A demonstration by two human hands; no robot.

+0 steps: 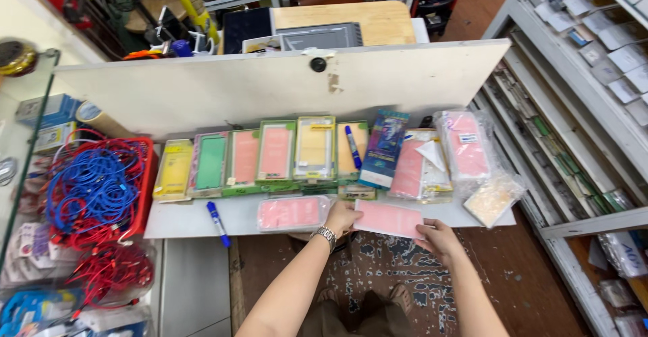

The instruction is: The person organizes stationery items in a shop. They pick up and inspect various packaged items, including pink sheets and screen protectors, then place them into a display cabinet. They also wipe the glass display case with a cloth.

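My left hand [342, 217], with a metal watch on the wrist, and my right hand [437, 238] both grip a flat pink packet [388, 218] at the front edge of the white counter [196, 219]. Just left of it lies a clear bag of pink packets [292, 213], touching my left hand. Behind them stands a row of flat packets in yellow [174, 169], green [210, 163], pink [275, 150] and blue [383, 146], leaning against a white board [270, 84].
A blue marker [218, 223] lies on the counter's front left; another marker [353, 146] rests among the packets. A red basket of blue and red cables [98, 185] stands at the left. Bagged pink packets [466, 144] sit at the right. Shelves [574, 107] line the right wall.
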